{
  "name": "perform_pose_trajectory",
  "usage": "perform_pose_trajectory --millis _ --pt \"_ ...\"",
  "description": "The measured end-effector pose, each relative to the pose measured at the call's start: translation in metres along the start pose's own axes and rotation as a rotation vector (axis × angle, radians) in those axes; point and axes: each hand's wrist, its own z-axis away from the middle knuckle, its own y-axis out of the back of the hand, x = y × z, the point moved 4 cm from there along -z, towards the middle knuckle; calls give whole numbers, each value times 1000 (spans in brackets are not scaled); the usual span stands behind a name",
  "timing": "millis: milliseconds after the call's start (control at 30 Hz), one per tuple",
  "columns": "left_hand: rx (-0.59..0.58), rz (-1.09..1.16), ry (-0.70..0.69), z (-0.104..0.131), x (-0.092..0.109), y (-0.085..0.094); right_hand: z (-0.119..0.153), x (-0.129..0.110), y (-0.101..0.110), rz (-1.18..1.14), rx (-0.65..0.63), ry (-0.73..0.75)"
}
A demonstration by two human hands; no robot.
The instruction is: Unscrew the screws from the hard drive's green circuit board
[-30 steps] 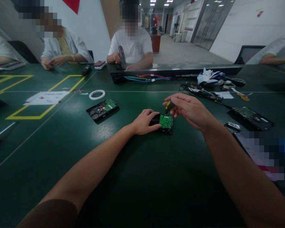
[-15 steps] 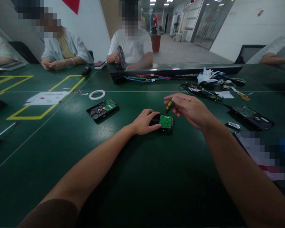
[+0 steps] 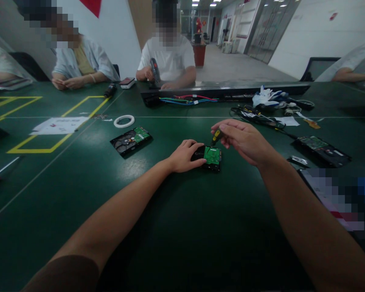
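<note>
On a green table (image 3: pixel 170 227), the part-open L hand (image 3: pixel 185 157) is clasping a hard drive (image 3: pixel 214 167) as the R hand (image 3: pixel 246 140), fingertips pinched, is angling a screwdriver (image 3: pixel 216 137) over its far edge, contact unclear, w/ another drive (image 3: pixel 130 140) lying to its L.

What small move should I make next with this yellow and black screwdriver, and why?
I'd probably tilt the yellow-and-black screwdriver more upright: the right hand holds it slanted over the green circuit board of the black hard drive, and the left hand steadies the drive. Its tip is too small to judge.
</note>
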Motion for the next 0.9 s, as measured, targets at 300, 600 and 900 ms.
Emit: perform_pose_trajectory --millis 300,600,900 --pt "-1 -9 -8 -1 -1 -2 0 2 -2 -45 19 -41" --pt "-19 -10 6 -1 0 -1 2 -3 0 21 -12 -14" --pt "-19 2 19 0 -1 0 3 -5 -2 12 -54 -16"
